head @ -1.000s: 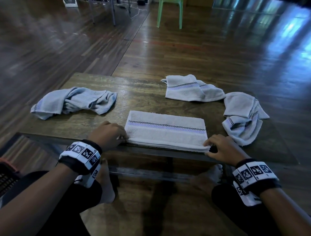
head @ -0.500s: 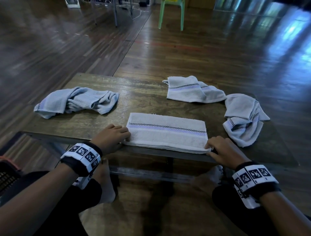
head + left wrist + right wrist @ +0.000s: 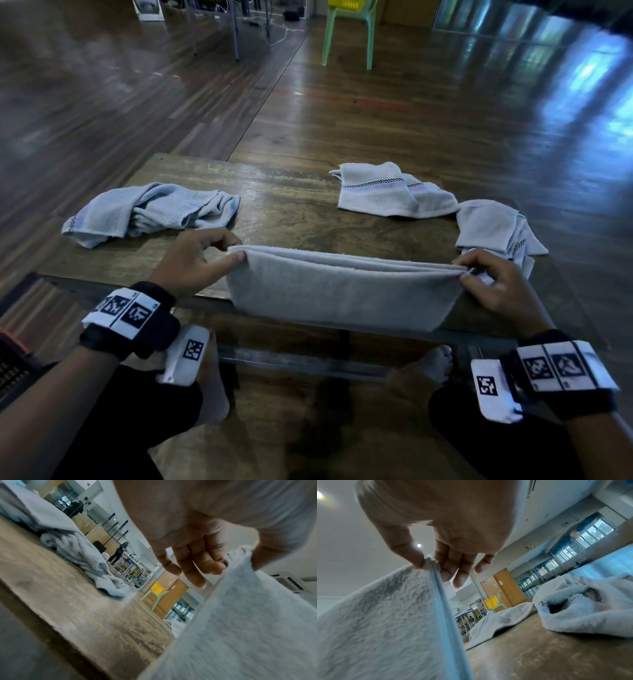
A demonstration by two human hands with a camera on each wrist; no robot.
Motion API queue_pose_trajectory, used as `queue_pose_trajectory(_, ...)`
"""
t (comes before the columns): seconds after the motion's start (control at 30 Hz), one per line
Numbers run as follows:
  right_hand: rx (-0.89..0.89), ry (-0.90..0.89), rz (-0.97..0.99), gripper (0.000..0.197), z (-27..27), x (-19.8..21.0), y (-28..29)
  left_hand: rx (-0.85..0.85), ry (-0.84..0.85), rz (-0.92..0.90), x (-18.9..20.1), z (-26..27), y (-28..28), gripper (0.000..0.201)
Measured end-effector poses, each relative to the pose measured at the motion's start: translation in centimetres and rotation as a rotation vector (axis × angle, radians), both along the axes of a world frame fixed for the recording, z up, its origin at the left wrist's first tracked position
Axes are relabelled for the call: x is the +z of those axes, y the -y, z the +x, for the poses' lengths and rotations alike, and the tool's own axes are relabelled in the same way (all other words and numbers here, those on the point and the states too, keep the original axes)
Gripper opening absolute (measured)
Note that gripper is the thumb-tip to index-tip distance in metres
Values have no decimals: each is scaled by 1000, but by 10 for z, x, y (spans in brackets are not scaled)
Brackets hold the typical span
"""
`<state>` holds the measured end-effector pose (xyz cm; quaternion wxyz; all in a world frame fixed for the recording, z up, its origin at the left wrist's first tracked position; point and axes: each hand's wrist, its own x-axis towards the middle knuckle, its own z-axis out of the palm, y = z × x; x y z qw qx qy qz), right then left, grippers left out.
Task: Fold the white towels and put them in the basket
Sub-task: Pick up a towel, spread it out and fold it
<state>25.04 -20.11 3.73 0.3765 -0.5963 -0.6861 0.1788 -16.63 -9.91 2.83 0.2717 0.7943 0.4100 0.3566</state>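
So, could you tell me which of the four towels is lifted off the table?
The folded towel held at both ends; the other three lie loose on the table.

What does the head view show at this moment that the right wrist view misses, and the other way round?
Only the head view shows the left hand pinching the held towel's other top corner, the crumpled towel at the table's far left, and both wristbands. Only the right wrist view shows the thumb pressed against the stacked towel edges from below, plus the yellow basket on the green chair. Both show the right hand, the held towel, the table and the two unfolded towels on the right.
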Motion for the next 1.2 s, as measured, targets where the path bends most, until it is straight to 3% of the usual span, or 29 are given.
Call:
queue_pose_trajectory(0.07, -28, 50, -59, 7, -1, -1, -6, -14, -55, -24, -5, 3, -8, 14)
queue_pose_trajectory(0.2, -98, 511, -264, 8, -2, -24, -29, -63, -435, 18, -30, 5, -32, 32)
queue_pose_trajectory(0.27, -83, 573, -312, 9, -3, -33, -40, -58, -589, 64, -42, 7, -43, 38)
queue_pose_trajectory(0.37, -103, 582, -363, 12, -7, -39, -54, -44, -676, 130, -50, 12, -51, 33)
queue_pose_trajectory(0.67, -125, 670, -511, 21, -8, -61, -79, 68, -830, 1, -55, 31, -59, 24)
queue_pose_trajectory(0.77, -137, 817, -515, 27, -19, -64, -85, 23, -801, -44, -60, 44, -59, 30)
queue_pose_trajectory(0.87, -75, 796, -467, 34, -35, -60, -91, -51, -782, -58, -64, 57, -60, 28)
queue_pose_trajectory(1.0, 2, 843, -450, 24, -48, -57, -94, -70, -766, -68, -64, 63, -66, 15)
queue_pose_trajectory(1.2, -33, 798, -388, 12, -47, -59, -92, -35, -774, -39, -60, 64, -70, 9)
